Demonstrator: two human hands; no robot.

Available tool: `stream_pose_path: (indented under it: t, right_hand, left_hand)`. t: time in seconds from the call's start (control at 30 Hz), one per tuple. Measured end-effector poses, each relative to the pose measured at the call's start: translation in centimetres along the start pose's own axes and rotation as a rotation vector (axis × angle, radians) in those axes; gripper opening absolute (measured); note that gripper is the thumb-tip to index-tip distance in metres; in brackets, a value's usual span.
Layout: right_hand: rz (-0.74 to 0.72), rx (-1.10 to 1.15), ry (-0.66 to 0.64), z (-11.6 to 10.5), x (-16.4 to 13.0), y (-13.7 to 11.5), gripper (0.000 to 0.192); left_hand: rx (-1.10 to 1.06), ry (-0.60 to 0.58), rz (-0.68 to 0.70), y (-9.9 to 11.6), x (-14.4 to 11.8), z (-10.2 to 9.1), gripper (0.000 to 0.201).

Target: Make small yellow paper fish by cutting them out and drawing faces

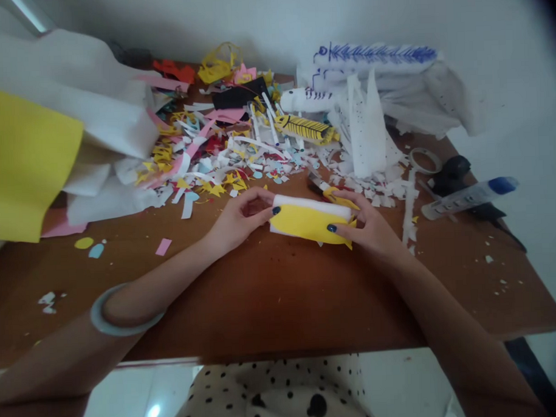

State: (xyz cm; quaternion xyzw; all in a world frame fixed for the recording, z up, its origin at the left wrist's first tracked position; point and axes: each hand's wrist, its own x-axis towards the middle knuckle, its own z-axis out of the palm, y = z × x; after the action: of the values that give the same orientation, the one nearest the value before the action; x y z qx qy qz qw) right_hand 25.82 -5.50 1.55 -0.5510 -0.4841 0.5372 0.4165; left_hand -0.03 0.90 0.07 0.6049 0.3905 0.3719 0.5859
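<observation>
Two bare hands hold a white roll wrapped in yellow paper (311, 221) low over the middle of the brown worktop (272, 300) — the left hand (235, 222) grips its left end, fingers (269, 212) closed around it, while the right hand (367, 226) pinches the right end, thumb pressed on the yellow sheet. A pale bangle (121, 311) circles the left forearm. Behind the roll lies a spread of coloured paper scraps (212, 162); a yellow striped paper figure (305, 128) and white folded paper shapes (366, 132) stand farther back. To the right lie a tape ring (425, 161) and a blue-capped glue tube (469, 197) — both well apart from the hands. A large yellow sheet (25, 162) hangs at the left edge.
</observation>
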Motion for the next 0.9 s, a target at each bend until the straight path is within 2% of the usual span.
stream_pose_path:
  t: [0.33,0.63,0.9]
  right_hand:
    - [0.002,-0.012,0.020,-0.06,0.03,-0.16,0.062]
    - [0.031,-0.009,0.042,0.17,0.04,-0.31,0.061]
    - [-0.030,-0.026,0.052,0.13,0.17,0.23,0.051]
  left_hand:
    - [-0.014,-0.028,-0.041,0.20,0.01,-0.08,0.035]
    - [0.007,-0.047,-0.002,-0.06,0.04,-0.33,0.032]
    - [-0.009,-0.073,-0.016,0.02,0.01,-0.40,0.029]
